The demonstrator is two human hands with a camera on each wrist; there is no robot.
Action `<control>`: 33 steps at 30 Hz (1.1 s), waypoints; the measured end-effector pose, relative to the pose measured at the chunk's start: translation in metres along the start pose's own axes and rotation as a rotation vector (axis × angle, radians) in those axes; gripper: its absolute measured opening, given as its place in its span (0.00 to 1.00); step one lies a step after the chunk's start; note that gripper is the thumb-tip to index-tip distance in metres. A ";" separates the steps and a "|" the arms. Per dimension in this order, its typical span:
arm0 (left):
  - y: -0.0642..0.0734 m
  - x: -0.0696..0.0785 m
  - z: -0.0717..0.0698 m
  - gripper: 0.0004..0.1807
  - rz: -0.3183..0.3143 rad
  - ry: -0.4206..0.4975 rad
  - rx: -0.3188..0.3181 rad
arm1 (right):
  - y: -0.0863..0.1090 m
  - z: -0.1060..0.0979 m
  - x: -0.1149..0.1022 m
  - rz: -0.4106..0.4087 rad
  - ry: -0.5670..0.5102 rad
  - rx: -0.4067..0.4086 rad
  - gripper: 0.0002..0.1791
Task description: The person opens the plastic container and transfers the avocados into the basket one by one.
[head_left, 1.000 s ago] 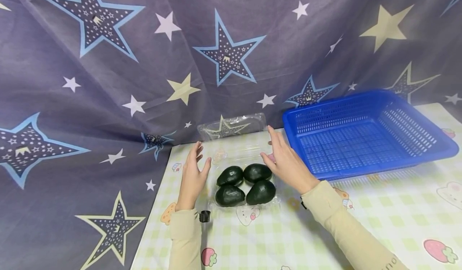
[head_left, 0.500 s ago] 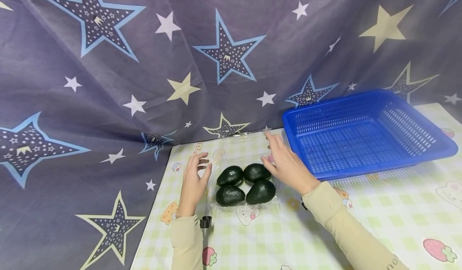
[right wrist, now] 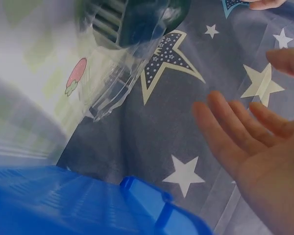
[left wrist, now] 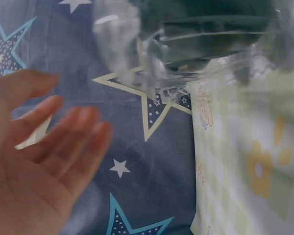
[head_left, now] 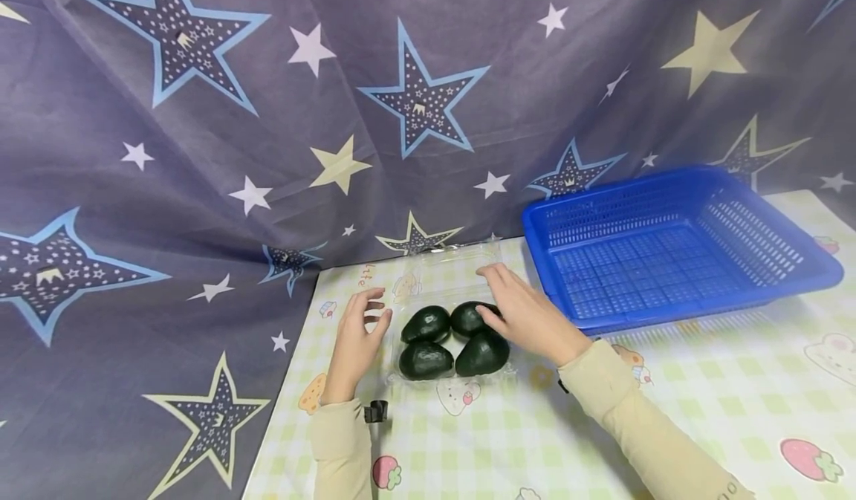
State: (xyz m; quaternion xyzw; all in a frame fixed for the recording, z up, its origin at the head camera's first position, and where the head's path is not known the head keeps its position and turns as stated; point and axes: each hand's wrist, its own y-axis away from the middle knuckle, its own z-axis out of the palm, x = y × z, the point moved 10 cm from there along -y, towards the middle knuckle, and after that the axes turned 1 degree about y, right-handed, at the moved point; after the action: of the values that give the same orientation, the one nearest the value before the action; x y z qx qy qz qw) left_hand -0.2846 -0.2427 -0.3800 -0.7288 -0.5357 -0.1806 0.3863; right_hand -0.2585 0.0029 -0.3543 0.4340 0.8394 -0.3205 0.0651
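Note:
Several dark green avocados (head_left: 426, 360) sit in a clear plastic clamshell box (head_left: 513, 375). Its transparent lid (head_left: 455, 253) is laid back toward the curtain. My left hand (head_left: 354, 344) hovers at the box's left side with fingers loosely bent and nothing held. From the right, my right hand (head_left: 528, 314) reaches over the box, its thumb overlapping the far right avocado (head_left: 467, 317) in the head view. Both palms face inward; the right wrist view shows the right fingers (right wrist: 230, 122) spread and holding nothing. Part of the far right avocado is hidden by that hand.
A blue perforated plastic basket (head_left: 669, 262) stands to the right of the box, close to my right forearm. A green-checked tablecloth (head_left: 481, 455) covers the table. Behind and to the left hangs a dark curtain (head_left: 281, 114) with printed stars.
The clear lid has swung back and down from standing upright. My right hand has shifted from the lid's edge toward the far right avocado; the left hand has drawn slightly lower.

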 end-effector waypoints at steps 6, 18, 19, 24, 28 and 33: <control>0.003 -0.022 0.012 0.24 -0.123 0.012 -0.111 | 0.006 0.010 -0.010 -0.044 0.021 -0.105 0.28; 0.011 -0.057 0.022 0.27 -0.333 0.061 -0.177 | 0.019 0.037 -0.012 -0.016 0.004 -0.309 0.34; 0.012 -0.058 0.023 0.27 -0.351 0.085 -0.181 | 0.019 0.039 -0.012 -0.015 0.000 -0.320 0.34; 0.016 -0.053 0.025 0.24 -0.403 0.205 -0.210 | 0.021 0.050 -0.015 -0.019 -0.003 -0.374 0.35; 0.019 -0.053 0.027 0.23 -0.426 0.240 -0.237 | 0.022 0.054 -0.017 -0.034 0.007 -0.393 0.33; 0.020 -0.062 0.029 0.24 -0.435 0.284 -0.233 | 0.022 0.058 -0.020 -0.058 0.033 -0.384 0.29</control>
State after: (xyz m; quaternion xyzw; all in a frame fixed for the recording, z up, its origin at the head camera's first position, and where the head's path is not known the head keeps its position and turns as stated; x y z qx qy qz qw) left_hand -0.2926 -0.2627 -0.4479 -0.6035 -0.5958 -0.4199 0.3233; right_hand -0.2390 -0.0355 -0.4027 0.3944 0.8983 -0.1491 0.1237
